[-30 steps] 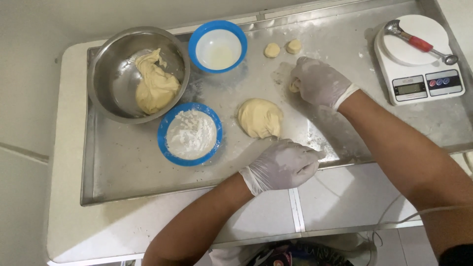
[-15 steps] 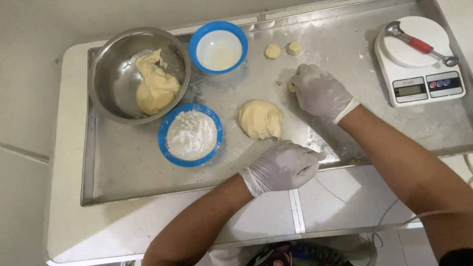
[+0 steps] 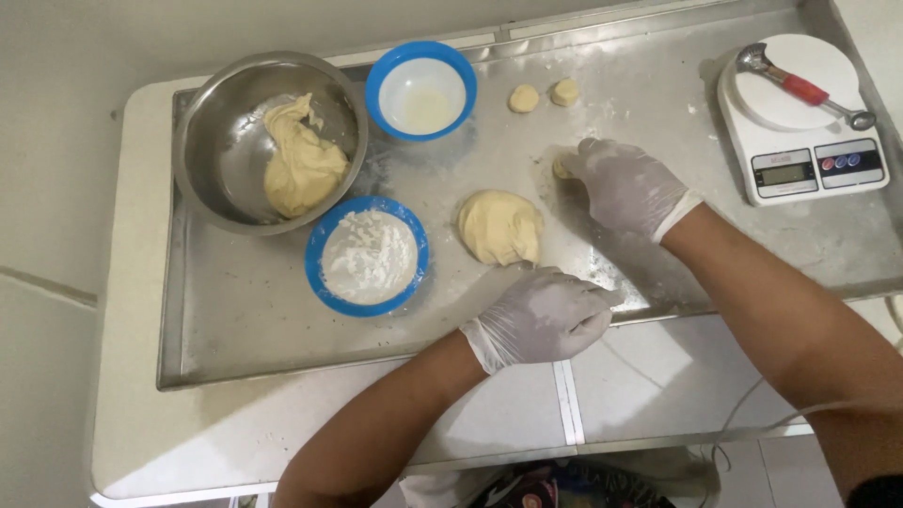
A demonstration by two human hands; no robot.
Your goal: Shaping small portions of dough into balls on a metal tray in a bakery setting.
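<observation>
Looking down from the head camera: the right hand [image 3: 628, 186], in a pale glove, lies palm-down on the floured steel tray [image 3: 235, 310], fingers curved over a small piece of dough [image 3: 562, 168] that peeks out at the fingertips. That cupped, flat pose looks like a rolling grip, pressing the piece against the tray rather than lifting it; the hand is loosely closed over it, not clenched.

The left hand [image 3: 546, 315], gloved too, rests at the tray's near edge, fingers curled in towards the palm. It sits just below the larger dough mound [image 3: 500, 227] without touching it, and I cannot tell whether it holds anything inside that curl.

Both forearms come in from the bottom of the frame, the right one reaching further across and angled to the left.

Two finished little dough balls [image 3: 544, 95] sit side by side at the far edge, well apart from the work, probably parked there to stay out of the way. A blue bowl of flour [image 3: 368, 255] stands just left of the mound, within easy reach for dusting. Behind it a steel mixing bowl [image 3: 226, 179] holds more dough, and a blue bowl [image 3: 420, 91] beside it looks nearly empty. Off to the right, a white kitchen scale [image 3: 801, 122] carries a red-handled scoop [image 3: 800, 87] on its plate.
</observation>
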